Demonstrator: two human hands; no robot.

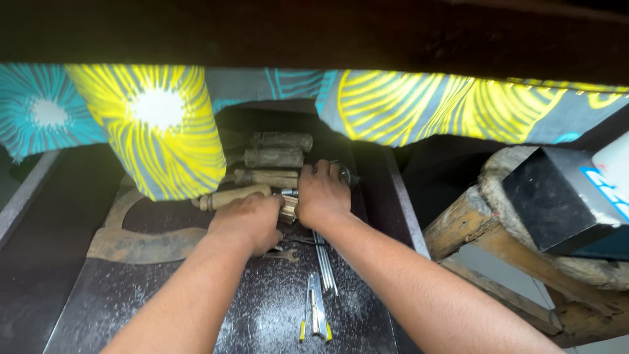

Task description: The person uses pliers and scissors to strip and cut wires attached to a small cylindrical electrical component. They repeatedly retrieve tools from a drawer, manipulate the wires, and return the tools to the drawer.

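Both hands down among the tools on the dark worktop (196, 308), left hand (247, 223) and right hand (321, 193) each closed around a small metal-and-wood tool (289, 204) between them — stiff, probably hefty, best gripped by its wooden body.

Wooden handles (272, 157) lie behind thin rods (324, 262).

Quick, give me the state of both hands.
Left hand: closed around a wooden tool handle.
Right hand: curled, knuckles up, on a dark object; grip cannot be told.
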